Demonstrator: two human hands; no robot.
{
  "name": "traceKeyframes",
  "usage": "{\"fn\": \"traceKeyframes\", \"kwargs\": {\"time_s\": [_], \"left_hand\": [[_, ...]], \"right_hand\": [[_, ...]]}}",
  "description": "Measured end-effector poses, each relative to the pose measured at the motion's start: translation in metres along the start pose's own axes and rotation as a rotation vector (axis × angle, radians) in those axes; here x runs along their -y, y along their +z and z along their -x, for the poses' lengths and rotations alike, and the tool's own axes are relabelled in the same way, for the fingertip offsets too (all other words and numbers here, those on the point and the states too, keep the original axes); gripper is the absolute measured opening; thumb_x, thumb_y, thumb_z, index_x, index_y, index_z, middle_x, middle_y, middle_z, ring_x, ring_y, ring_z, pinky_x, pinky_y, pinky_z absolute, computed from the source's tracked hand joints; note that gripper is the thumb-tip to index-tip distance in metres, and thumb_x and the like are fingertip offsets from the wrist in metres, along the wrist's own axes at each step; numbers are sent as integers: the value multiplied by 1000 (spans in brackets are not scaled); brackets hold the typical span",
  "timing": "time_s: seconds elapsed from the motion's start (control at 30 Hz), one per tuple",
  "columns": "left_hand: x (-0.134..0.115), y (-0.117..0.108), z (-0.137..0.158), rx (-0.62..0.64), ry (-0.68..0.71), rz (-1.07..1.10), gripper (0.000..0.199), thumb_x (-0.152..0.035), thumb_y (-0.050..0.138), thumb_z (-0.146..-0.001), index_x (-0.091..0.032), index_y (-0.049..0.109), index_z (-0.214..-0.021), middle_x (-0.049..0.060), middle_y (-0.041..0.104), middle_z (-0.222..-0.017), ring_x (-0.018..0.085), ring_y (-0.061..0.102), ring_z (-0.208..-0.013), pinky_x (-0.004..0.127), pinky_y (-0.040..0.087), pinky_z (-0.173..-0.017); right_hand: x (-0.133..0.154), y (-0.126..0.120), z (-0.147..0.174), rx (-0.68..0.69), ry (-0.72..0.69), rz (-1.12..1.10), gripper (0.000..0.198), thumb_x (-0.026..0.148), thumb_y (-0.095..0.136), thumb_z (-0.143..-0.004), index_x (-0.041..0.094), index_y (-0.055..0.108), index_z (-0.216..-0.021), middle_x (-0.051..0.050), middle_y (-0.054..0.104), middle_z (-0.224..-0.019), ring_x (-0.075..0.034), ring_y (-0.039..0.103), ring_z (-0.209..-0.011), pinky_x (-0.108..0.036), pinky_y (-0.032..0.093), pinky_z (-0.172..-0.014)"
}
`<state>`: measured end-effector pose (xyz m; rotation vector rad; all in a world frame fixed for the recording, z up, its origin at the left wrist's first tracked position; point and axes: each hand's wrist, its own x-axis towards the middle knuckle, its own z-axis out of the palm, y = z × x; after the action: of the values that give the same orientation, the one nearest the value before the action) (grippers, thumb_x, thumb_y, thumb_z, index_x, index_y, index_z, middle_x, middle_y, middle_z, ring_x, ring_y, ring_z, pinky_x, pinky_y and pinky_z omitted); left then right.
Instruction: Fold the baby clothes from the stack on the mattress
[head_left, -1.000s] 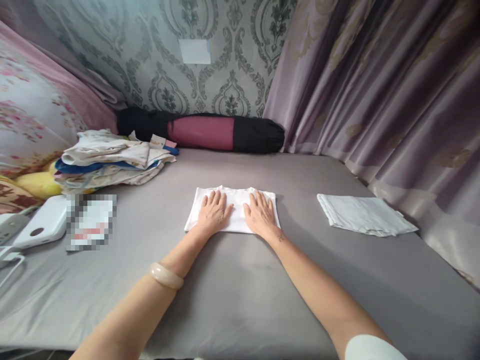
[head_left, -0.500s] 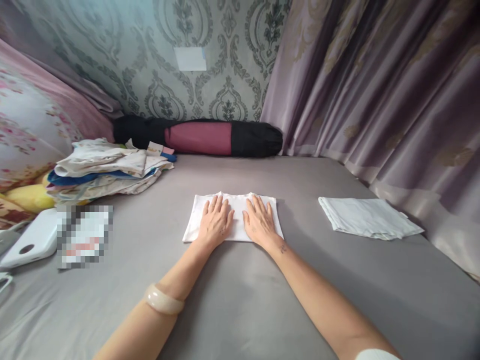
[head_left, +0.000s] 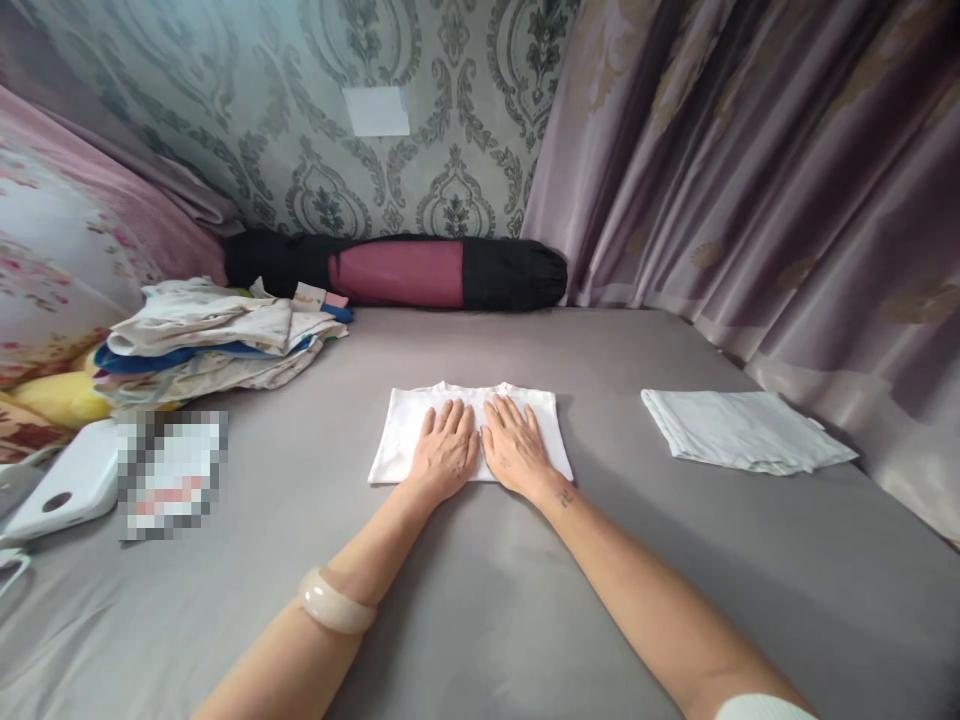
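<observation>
A white folded garment (head_left: 395,435) lies flat in front of me on the grey bedsheet (head_left: 480,600), its far edge slightly ruffled. My left hand (head_left: 448,450) rests palm down on its middle, fingers stretched out. Close beside it, my right hand (head_left: 514,445) also lies flat on the cloth, fingers extended away from me. The two hands nearly meet at the thumbs and hold nothing. Parts of the garment are hidden under them. Off to the right, a second pale folded garment (head_left: 750,430) lies apart from both hands.
A pile of clothes (head_left: 217,325) sits at the left, near a white device with a round dark hole (head_left: 71,480) and a blurred-out item (head_left: 176,475). Along the patterned wall lies a black and maroon long bag (head_left: 397,272). Purple curtains (head_left: 675,150) hang at the right.
My left hand has slid right across the cloth, closer to my right hand, which has shifted slightly left. The garment looks about the same.
</observation>
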<state>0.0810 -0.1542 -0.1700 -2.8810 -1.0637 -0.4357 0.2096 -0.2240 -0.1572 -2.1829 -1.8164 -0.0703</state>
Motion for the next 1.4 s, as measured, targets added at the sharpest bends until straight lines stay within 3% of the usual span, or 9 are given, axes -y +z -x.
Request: {"fn": "traceKeyframes", "kwargs": {"time_s": [0.3, 0.6, 0.77, 1.07, 1.23, 1.4], "left_hand": [[13, -7, -5, -40, -66, 130, 36, -20, 39, -94, -12, 55, -126, 16, 55, -140, 28, 47, -134, 45, 34, -112], [42, -19, 2, -145, -203, 151, 19, -17, 42, -91, -17, 61, -95, 13, 68, -104, 25, 62, -106, 37, 45, -93], [52, -19, 2, -222, -266, 344, 21, -19, 43, -90, -19, 62, -97, 10, 69, -105, 23, 64, -97, 34, 47, -88], [75, -24, -3, -520, -741, 987, 17, -28, 55, -77, -21, 70, -82, 6, 71, -84, 21, 65, -81, 32, 48, -80], [86, -30, -4, -605, -1019, 1439, 21, -31, 63, -64, -17, 68, -78, 5, 69, -79, 14, 60, -67, 24, 43, -59], [94, -37, -5, -673, -1193, 1628, 27, -29, 67, -54, -16, 65, -78, 2, 66, -74, 10, 57, -60, 20, 39, -52]], "right_hand": [[17, -7, -16, 88, 18, -3, 51, 26, 29, -99, 8, 43, -144, -16, 38, -153, -29, 28, -144, -52, 17, -118], [37, 15, -23, 13, 6, -56, 55, 33, 28, -100, 7, 40, -146, -14, 37, -154, -26, 26, -146, -48, 12, -120], [35, 14, -23, 28, 10, -48, 55, 34, 28, -100, 7, 39, -147, -15, 36, -155, -26, 26, -146, -48, 13, -120], [58, 10, -37, 94, 9, -77, 57, 34, 29, -99, 6, 37, -148, -17, 32, -156, -28, 23, -147, -51, 14, -119], [66, 21, -40, 68, 21, -94, 59, 38, 28, -100, 4, 37, -148, -16, 32, -156, -27, 22, -147, -48, 10, -120], [64, 23, -38, 62, 12, -66, 59, 38, 27, -100, 6, 38, -148, -15, 33, -156, -26, 23, -147, -49, 11, -120]]}}
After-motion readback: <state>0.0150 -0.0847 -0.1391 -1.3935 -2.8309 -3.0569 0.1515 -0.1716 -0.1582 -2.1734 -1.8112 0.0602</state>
